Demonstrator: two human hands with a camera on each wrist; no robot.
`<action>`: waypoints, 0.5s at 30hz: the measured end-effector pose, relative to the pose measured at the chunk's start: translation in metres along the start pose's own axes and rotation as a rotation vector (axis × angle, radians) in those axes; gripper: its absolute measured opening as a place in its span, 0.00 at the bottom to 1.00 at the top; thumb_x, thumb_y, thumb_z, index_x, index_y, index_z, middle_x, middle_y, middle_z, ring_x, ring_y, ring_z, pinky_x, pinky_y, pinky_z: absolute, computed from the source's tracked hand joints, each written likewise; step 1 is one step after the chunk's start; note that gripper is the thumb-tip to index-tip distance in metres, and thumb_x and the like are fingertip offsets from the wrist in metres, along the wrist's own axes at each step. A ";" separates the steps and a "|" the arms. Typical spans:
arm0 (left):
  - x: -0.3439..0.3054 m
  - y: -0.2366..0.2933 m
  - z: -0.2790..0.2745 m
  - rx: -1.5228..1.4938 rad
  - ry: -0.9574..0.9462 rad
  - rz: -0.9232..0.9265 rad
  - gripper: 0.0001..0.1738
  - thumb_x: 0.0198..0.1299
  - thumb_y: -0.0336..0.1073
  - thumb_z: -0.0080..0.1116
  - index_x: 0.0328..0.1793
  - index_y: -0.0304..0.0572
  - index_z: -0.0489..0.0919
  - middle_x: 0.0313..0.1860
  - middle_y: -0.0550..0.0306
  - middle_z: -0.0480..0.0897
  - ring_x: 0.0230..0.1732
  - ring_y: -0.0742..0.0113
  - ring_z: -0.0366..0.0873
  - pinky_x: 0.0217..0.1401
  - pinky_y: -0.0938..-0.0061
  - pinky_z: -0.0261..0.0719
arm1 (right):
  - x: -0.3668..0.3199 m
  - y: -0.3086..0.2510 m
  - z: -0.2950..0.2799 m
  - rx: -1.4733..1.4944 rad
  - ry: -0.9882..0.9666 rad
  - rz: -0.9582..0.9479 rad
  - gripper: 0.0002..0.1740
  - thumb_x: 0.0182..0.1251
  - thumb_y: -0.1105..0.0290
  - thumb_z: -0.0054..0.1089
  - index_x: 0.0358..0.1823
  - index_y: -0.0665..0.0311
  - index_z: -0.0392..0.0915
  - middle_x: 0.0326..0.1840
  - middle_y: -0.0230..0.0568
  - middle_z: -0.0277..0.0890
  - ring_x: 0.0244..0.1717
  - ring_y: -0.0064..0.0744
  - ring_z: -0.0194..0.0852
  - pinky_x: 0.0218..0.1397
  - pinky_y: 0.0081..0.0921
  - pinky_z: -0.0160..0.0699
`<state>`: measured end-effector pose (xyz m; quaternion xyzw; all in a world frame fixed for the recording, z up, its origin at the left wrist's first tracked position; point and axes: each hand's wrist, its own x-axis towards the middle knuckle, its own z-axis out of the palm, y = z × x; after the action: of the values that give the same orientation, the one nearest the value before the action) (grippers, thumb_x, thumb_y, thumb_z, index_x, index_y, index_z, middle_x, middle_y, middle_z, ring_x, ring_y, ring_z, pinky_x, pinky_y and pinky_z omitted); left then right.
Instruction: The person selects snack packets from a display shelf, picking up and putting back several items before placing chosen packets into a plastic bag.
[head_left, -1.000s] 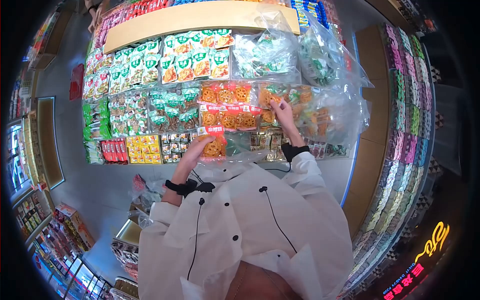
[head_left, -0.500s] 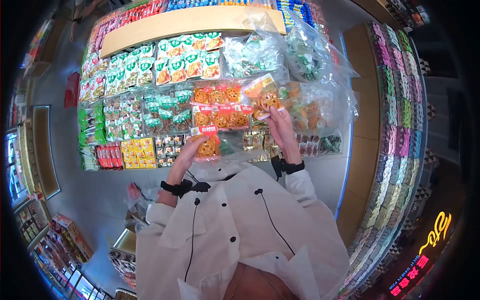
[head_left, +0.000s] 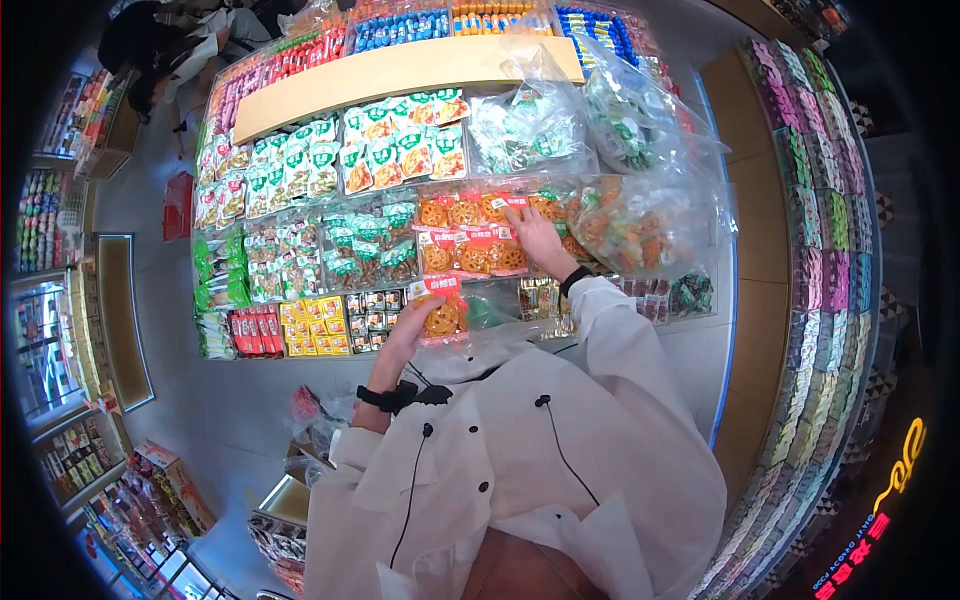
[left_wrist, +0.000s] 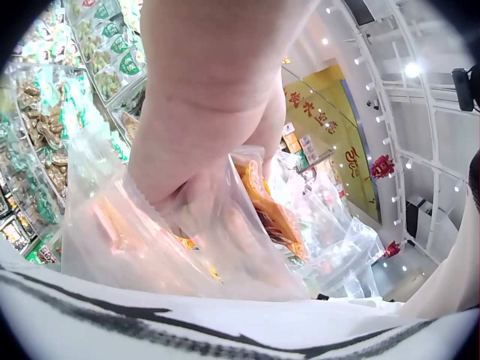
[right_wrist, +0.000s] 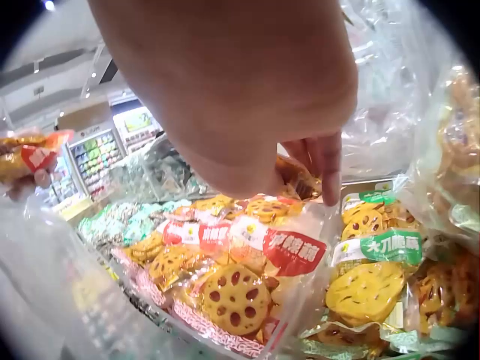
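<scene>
In the head view my left hand point(head_left: 403, 332) grips a clear packet of orange lotus root slices point(head_left: 445, 318) with a red label, at the front of the display. The left wrist view shows a thin plastic bag point(left_wrist: 142, 236) bunched beneath that hand, with the packet's orange edge beside it. My right hand point(head_left: 540, 245) reaches into the compartment of red-labelled lotus root packets point(head_left: 475, 258). Its straight fingers touch a packet at the back right, close to the divider; that packet is partly hidden by the hand in the right wrist view.
Green-labelled lotus root packets point(right_wrist: 375, 247) fill the neighbouring compartment on the right. A large clear plastic liner point(head_left: 650, 225) drapes over the right side. A wooden board point(head_left: 410, 75) crosses the display behind. Other people point(head_left: 190, 55) are at the far left.
My right hand first lifted a lotus root packet upright, then moved it left and down to the back of the red-labelled compartment. The left hand keeps hold of its packet.
</scene>
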<state>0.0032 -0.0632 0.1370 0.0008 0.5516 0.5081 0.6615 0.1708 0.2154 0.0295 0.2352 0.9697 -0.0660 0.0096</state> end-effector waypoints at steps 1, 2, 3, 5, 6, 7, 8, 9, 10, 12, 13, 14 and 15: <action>-0.003 0.003 0.001 -0.026 0.011 -0.004 0.20 0.70 0.41 0.59 0.60 0.33 0.78 0.50 0.52 0.87 0.49 0.63 0.87 0.54 0.70 0.86 | 0.005 0.000 0.006 0.008 0.009 0.004 0.34 0.61 0.74 0.57 0.71 0.58 0.65 0.53 0.51 0.73 0.59 0.47 0.73 0.50 0.36 0.84; -0.003 0.002 0.000 -0.040 0.022 -0.018 0.21 0.70 0.41 0.59 0.61 0.33 0.77 0.50 0.52 0.86 0.49 0.62 0.87 0.54 0.69 0.86 | 0.009 0.000 0.013 -0.004 0.018 0.019 0.33 0.62 0.73 0.57 0.72 0.59 0.65 0.53 0.51 0.72 0.60 0.47 0.72 0.49 0.35 0.85; -0.004 0.003 0.000 -0.032 0.027 -0.019 0.21 0.70 0.41 0.59 0.61 0.33 0.77 0.50 0.52 0.86 0.49 0.62 0.87 0.54 0.69 0.86 | 0.014 -0.001 0.012 -0.017 0.025 0.034 0.33 0.62 0.73 0.56 0.72 0.59 0.65 0.53 0.50 0.72 0.60 0.48 0.72 0.49 0.34 0.86; -0.004 0.004 0.001 -0.038 0.065 -0.010 0.20 0.70 0.41 0.58 0.60 0.32 0.77 0.50 0.51 0.86 0.49 0.62 0.87 0.53 0.69 0.87 | 0.019 -0.001 0.011 0.047 0.036 0.057 0.35 0.60 0.76 0.58 0.72 0.61 0.64 0.55 0.51 0.70 0.61 0.49 0.70 0.48 0.34 0.87; -0.001 0.004 0.000 -0.030 0.061 -0.016 0.20 0.70 0.40 0.58 0.60 0.32 0.77 0.50 0.50 0.86 0.48 0.61 0.88 0.53 0.69 0.87 | 0.019 -0.001 0.008 0.048 0.069 0.046 0.37 0.58 0.77 0.59 0.72 0.61 0.64 0.57 0.53 0.69 0.63 0.50 0.69 0.48 0.34 0.87; 0.000 0.003 -0.001 -0.024 0.062 -0.022 0.20 0.70 0.40 0.58 0.60 0.32 0.77 0.50 0.50 0.86 0.48 0.61 0.88 0.53 0.69 0.87 | 0.020 -0.001 0.008 0.048 0.100 0.037 0.38 0.57 0.79 0.61 0.73 0.61 0.63 0.59 0.54 0.68 0.64 0.52 0.69 0.48 0.34 0.87; 0.002 0.002 -0.002 -0.023 0.038 -0.020 0.20 0.71 0.40 0.57 0.59 0.32 0.77 0.50 0.50 0.86 0.49 0.61 0.87 0.53 0.69 0.87 | 0.025 0.001 0.016 0.178 0.018 0.108 0.39 0.57 0.79 0.63 0.73 0.62 0.62 0.64 0.56 0.65 0.66 0.55 0.66 0.55 0.38 0.84; 0.003 0.003 -0.002 -0.023 0.016 -0.018 0.19 0.71 0.40 0.57 0.59 0.31 0.78 0.50 0.50 0.86 0.49 0.62 0.87 0.53 0.69 0.86 | 0.027 0.001 0.022 0.184 0.019 0.112 0.39 0.57 0.79 0.63 0.73 0.62 0.62 0.64 0.56 0.65 0.66 0.55 0.66 0.55 0.38 0.84; 0.005 0.005 -0.003 -0.018 0.019 -0.021 0.19 0.71 0.40 0.57 0.59 0.31 0.78 0.50 0.50 0.86 0.49 0.62 0.87 0.53 0.69 0.86 | 0.027 0.003 0.027 0.299 0.076 0.136 0.38 0.59 0.76 0.65 0.72 0.62 0.63 0.66 0.56 0.65 0.67 0.55 0.65 0.60 0.40 0.80; 0.007 0.006 -0.004 -0.016 -0.016 -0.021 0.19 0.71 0.40 0.56 0.59 0.32 0.78 0.50 0.50 0.86 0.49 0.62 0.87 0.53 0.69 0.86 | 0.027 0.009 0.032 0.418 0.129 0.163 0.36 0.61 0.72 0.67 0.72 0.63 0.64 0.67 0.55 0.65 0.68 0.55 0.65 0.64 0.42 0.76; 0.008 0.005 -0.004 -0.014 -0.015 -0.028 0.19 0.71 0.40 0.56 0.59 0.32 0.78 0.50 0.50 0.86 0.49 0.62 0.87 0.53 0.69 0.86 | 0.028 0.015 0.033 0.484 0.116 0.144 0.36 0.61 0.69 0.70 0.71 0.64 0.66 0.67 0.55 0.65 0.68 0.55 0.65 0.67 0.43 0.73; 0.009 0.006 -0.004 -0.015 -0.002 -0.021 0.19 0.71 0.40 0.56 0.59 0.32 0.78 0.51 0.50 0.86 0.49 0.63 0.87 0.53 0.69 0.86 | 0.030 0.020 0.033 0.549 0.104 0.125 0.37 0.60 0.65 0.73 0.70 0.65 0.68 0.66 0.54 0.66 0.68 0.55 0.65 0.70 0.43 0.69; 0.010 0.007 -0.004 -0.016 0.010 -0.014 0.19 0.71 0.40 0.56 0.59 0.32 0.78 0.51 0.51 0.86 0.49 0.63 0.87 0.54 0.70 0.86 | 0.030 0.024 0.033 0.553 0.104 0.131 0.37 0.60 0.65 0.73 0.70 0.65 0.68 0.66 0.54 0.66 0.68 0.55 0.65 0.70 0.43 0.69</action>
<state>-0.0053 -0.0552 0.1321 -0.0112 0.5508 0.5077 0.6624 0.1547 0.2462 -0.0078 0.2943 0.8967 -0.3150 -0.1002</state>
